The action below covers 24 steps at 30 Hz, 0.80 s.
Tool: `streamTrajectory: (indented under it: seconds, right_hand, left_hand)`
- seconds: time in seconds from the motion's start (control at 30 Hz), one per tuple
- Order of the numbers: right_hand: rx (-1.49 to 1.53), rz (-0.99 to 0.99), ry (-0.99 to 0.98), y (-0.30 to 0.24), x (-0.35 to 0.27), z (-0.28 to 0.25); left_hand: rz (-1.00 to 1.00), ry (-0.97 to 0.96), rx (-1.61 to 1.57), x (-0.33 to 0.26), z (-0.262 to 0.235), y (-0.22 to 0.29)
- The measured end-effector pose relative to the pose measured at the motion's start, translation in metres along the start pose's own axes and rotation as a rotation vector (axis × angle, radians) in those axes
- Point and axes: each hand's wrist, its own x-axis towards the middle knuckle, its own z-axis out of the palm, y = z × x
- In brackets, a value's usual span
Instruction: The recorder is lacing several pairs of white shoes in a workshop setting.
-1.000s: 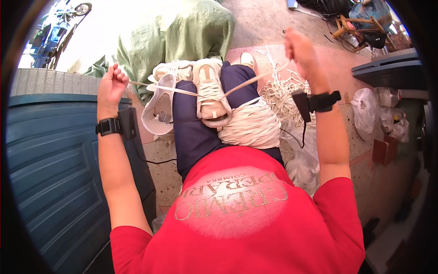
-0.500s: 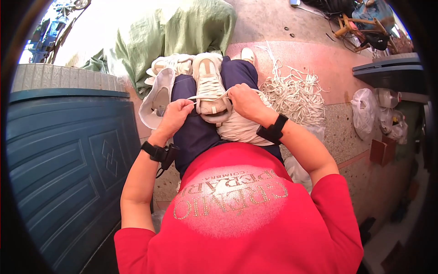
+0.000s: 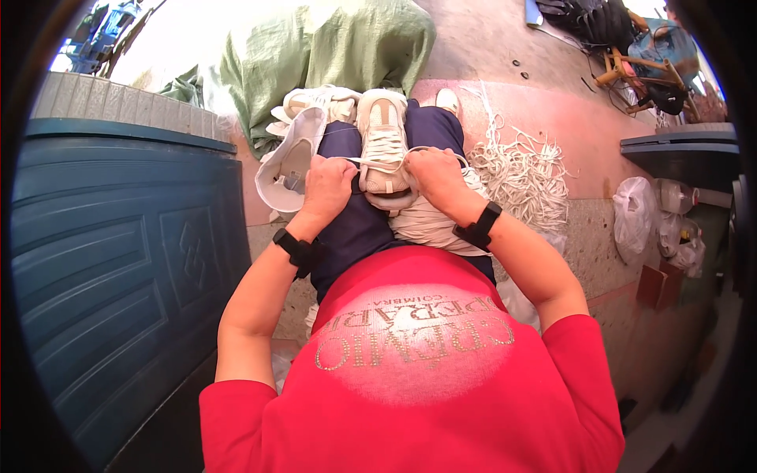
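A beige and white sneaker [image 3: 384, 139] lies across my lap between my thighs, its heel end toward me and white laces criss-crossing its front. At its left side my left hand [image 3: 330, 186] is closed, gripping a shoelace [image 3: 354, 160] that runs to the shoe. My right hand [image 3: 436, 180] is closed too, at the shoe's right edge, with a loop of lace arching above its fingers. Beside my left thigh rests a pale shoe upper [image 3: 282, 169] with an open collar. More white shoes [image 3: 327, 101] lie beyond my left knee.
A bundle of white laces [image 3: 434, 224] sits on my lap, and a tangled heap of laces [image 3: 527, 177] covers the floor to the right. Green sacking [image 3: 331, 51] stands ahead. A blue panelled door [image 3: 118, 252] is left; plastic bags [image 3: 633, 217] hang or lie right.
The whole view has shifted, moving the scene rightward. My left hand has turned with its back more upward, and my right hand has come slightly closer to the shoe. Both still grip lace.
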Motion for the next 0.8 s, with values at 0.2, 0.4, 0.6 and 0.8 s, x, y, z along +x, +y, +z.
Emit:
streamTrajectory:
  seconds: [0.2,0.4,0.6,0.8]
  right_hand:
    - [-0.002,0.001,0.134,0.003,0.002,-0.001]
    - [0.000,-0.038,0.111,0.002,0.001,-0.003]
    - [0.035,-0.056,0.075,0.006,0.004,0.000]
    - [0.083,-0.053,0.081,0.009,0.005,0.000]
  left_hand:
    - [0.090,-0.061,0.138,0.010,-0.001,0.008]
    - [0.112,-0.140,0.147,0.011,-0.006,0.007]
    - [-0.056,-0.273,0.037,0.023,0.001,-0.001]
    - [-0.117,-0.358,-0.129,0.020,-0.002,-0.001]
